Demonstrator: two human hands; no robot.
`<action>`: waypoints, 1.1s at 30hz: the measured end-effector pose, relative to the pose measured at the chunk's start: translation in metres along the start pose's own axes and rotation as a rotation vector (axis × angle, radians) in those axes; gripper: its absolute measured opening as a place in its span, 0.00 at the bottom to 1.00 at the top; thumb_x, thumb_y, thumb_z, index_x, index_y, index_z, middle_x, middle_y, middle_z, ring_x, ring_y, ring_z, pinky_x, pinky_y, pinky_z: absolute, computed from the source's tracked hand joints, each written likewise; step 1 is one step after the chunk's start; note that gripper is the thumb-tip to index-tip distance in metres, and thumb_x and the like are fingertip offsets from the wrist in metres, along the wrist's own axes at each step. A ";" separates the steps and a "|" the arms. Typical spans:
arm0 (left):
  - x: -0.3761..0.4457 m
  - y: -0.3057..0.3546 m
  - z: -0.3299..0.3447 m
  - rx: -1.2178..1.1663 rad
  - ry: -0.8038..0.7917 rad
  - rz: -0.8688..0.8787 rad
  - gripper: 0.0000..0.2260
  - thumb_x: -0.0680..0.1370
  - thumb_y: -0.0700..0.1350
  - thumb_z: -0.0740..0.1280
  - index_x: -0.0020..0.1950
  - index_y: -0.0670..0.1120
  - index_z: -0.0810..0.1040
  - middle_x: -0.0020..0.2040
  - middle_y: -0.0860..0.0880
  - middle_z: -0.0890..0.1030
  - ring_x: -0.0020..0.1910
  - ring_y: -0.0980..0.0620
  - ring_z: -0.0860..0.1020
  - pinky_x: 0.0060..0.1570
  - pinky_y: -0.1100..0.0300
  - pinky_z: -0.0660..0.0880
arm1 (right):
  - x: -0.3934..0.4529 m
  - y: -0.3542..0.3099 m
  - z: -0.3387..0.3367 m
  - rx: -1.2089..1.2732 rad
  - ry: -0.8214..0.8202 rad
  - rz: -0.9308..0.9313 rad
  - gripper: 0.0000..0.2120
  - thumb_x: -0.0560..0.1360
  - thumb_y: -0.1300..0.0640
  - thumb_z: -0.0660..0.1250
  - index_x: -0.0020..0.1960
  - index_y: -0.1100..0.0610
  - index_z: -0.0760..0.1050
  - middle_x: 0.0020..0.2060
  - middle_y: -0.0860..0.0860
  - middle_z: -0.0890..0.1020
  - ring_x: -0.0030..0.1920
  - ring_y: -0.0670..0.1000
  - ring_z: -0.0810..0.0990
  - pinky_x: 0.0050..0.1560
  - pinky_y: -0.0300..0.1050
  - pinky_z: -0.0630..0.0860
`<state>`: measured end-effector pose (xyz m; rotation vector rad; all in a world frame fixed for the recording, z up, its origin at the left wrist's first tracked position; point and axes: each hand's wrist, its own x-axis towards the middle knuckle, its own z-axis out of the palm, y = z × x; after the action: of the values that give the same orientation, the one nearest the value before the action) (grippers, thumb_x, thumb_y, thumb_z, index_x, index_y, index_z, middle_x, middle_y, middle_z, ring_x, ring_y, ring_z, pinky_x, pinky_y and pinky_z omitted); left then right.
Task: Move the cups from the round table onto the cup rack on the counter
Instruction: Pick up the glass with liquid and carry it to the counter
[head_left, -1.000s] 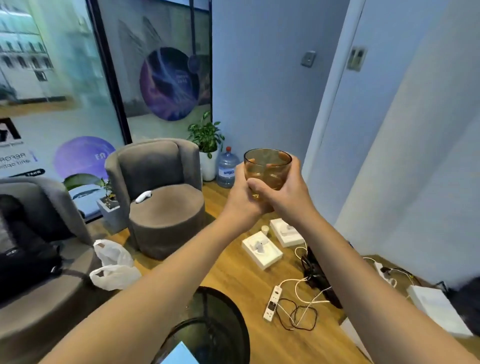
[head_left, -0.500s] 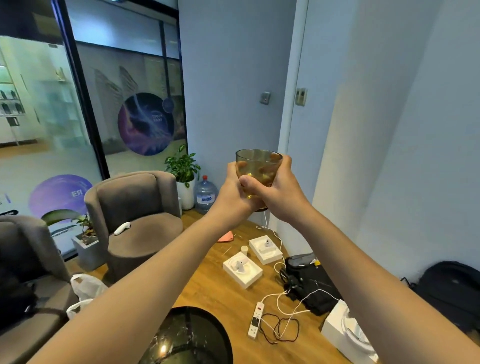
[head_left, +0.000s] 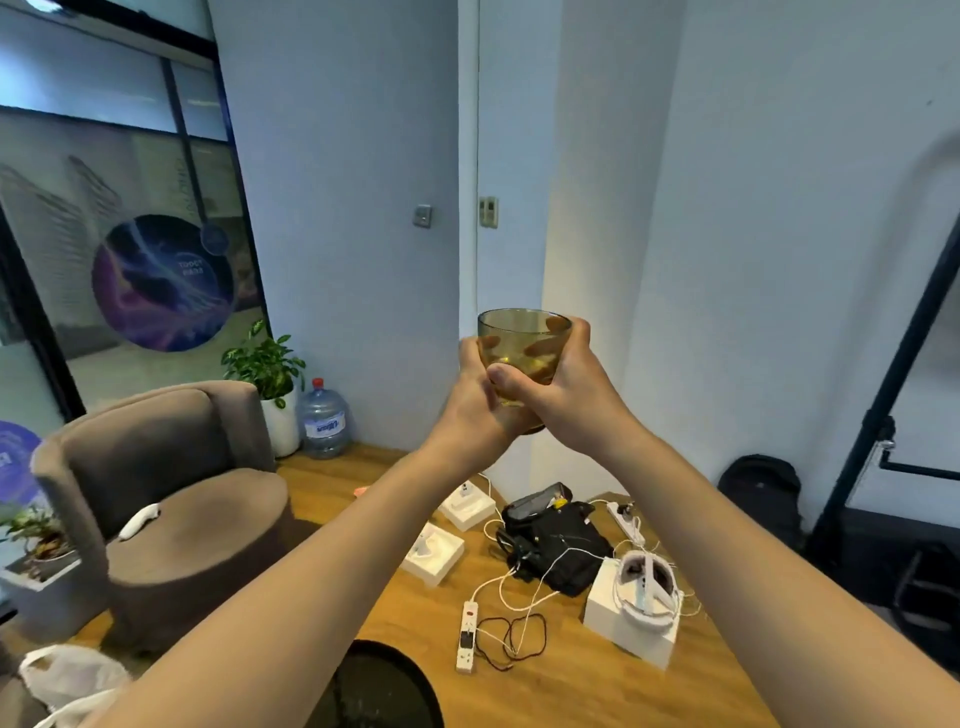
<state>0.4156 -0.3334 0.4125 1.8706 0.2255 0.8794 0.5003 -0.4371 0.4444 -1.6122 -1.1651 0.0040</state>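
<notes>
Amber glass cup rides upright at chest height, left hand and right hand both wrapped around it, above the dark round table. No counter or rack is in view; a level rim and steady two-handed carry should serve best. Lettering on the water bottle and purple wall disc is too blurred to read.

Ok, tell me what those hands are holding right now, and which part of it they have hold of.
Both hands hold one amber glass cup, upright in mid-air. The left hand and right hand wrap its lower body and base, leaving the rim free.
</notes>
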 end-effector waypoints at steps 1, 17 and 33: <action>-0.007 0.002 0.003 -0.007 -0.028 -0.005 0.36 0.75 0.40 0.77 0.73 0.55 0.58 0.62 0.50 0.74 0.60 0.52 0.78 0.46 0.63 0.82 | -0.009 -0.001 -0.003 -0.008 0.014 0.015 0.39 0.71 0.41 0.75 0.71 0.50 0.55 0.60 0.47 0.72 0.56 0.46 0.75 0.36 0.25 0.74; -0.093 0.092 0.181 -0.257 -0.532 0.156 0.43 0.67 0.58 0.79 0.75 0.60 0.58 0.64 0.59 0.76 0.59 0.63 0.80 0.51 0.68 0.80 | -0.187 -0.035 -0.177 -0.104 0.438 0.264 0.39 0.66 0.34 0.74 0.69 0.48 0.62 0.57 0.43 0.78 0.53 0.38 0.79 0.41 0.28 0.76; -0.289 0.306 0.500 -0.646 -1.279 -0.167 0.31 0.71 0.63 0.76 0.70 0.54 0.75 0.63 0.48 0.83 0.62 0.45 0.82 0.63 0.41 0.78 | -0.519 -0.087 -0.462 -0.361 0.819 0.482 0.30 0.69 0.36 0.74 0.61 0.43 0.62 0.53 0.40 0.81 0.47 0.33 0.81 0.40 0.28 0.76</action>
<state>0.4706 -0.9846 0.4269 1.4277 -0.6138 -0.4278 0.4221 -1.1327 0.4205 -1.8975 -0.1393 -0.5296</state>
